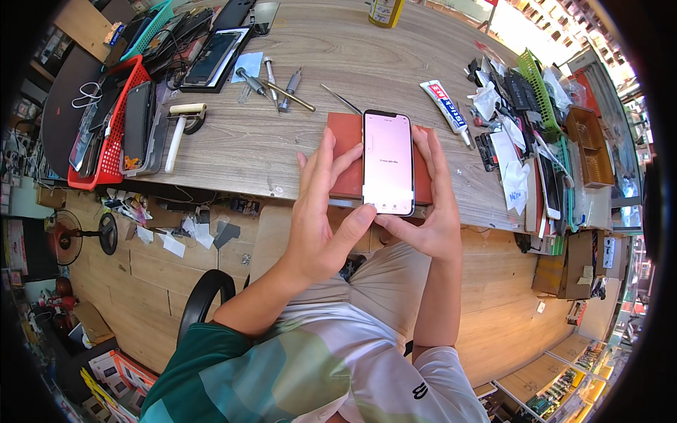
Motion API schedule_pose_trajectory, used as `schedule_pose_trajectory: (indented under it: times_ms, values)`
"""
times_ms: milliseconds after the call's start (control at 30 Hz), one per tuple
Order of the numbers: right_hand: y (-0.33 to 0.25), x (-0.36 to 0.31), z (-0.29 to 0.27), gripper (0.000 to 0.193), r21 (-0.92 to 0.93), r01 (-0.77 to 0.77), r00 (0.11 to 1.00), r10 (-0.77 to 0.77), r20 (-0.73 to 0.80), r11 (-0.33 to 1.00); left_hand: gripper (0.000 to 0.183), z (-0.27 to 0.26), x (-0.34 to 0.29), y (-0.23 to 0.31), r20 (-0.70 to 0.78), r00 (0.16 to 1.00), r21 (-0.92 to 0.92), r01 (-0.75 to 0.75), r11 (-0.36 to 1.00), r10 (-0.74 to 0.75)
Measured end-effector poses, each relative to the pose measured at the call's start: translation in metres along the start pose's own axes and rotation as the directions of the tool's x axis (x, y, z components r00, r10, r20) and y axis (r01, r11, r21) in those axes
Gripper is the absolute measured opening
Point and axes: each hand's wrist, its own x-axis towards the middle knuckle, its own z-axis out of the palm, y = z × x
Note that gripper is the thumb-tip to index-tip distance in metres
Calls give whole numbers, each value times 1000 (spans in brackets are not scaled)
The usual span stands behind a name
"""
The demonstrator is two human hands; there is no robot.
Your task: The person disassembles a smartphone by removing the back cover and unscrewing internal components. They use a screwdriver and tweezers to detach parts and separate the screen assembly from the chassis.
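Observation:
A smartphone point(388, 162) with a lit, pale pink screen is upright in the view, over a reddish-brown mat point(345, 130) at the table's front edge. My left hand point(321, 204) grips its left side, the thumb on the screen's lower left corner and the fingers along the edge. From the other side my right hand point(434, 211) holds it, with the thumb near the bottom edge and the fingers beside the right edge. The phone's back and what supports it are hidden. Just beyond its top lies a thin dark pointed tool point(341, 99).
Screwdrivers point(290, 88) lie at the back left, near a white-handled roller point(178, 141) and a red basket point(130, 116). A glue tube point(446, 109) is to the right, beside a heap of phone parts and paper point(511, 106). A chair armrest point(204, 299) stands by my left arm.

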Motion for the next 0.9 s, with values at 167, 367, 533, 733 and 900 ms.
schedule_pose_trajectory:
  times_ms: [167, 367, 533, 733, 900]
  values:
    - [-4, 0, -4, 135, -3, -17, 1000, 18, 12, 1000, 102, 6, -4, -8, -27, 999, 31, -29, 999, 30]
    - [-15, -18, -10, 98, -194, -51, 996, 35, -81, 980, 110, 10, -8, -15, -46, 995, 144, -84, 986, 92]
    - [-17, -25, -5, 74, -229, -167, 973, 122, -198, 959, 114, 11, -8, -14, -46, 991, 204, -110, 973, 122]
    - [-16, -11, 4, 74, -234, -158, 977, 117, -180, 959, 124, 8, -4, -7, -17, 986, 339, -148, 929, 164]
    - [-18, -8, 13, 72, -119, -157, 968, 128, -217, 980, 125, 10, -2, -11, 14, 980, 430, -187, 883, 200]
